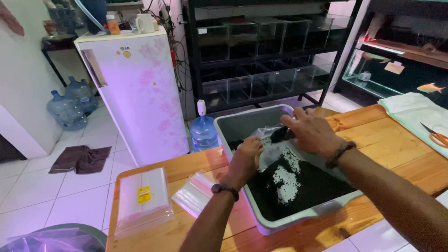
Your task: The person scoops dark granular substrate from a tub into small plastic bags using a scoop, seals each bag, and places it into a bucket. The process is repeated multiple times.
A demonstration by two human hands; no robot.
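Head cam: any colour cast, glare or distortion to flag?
Head view: a pink-violet cast tints the white fridge and floor tiles; wide-angle bend leans the fridge and black rack; glare whitens the clear bag the left hand and right hand hold over the grey tray; the hands look sharp.

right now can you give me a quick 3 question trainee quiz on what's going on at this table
1. True or false: both hands are over the grey tray of dark granules.
2. What does the left hand grip? A) scissors B) a clear plastic bag C) a bottle
3. Where does the stack of clear bags lie relative to the tray?

Key
1. True; the right hand is there too.
2. B
3. To its left, on the wooden table.
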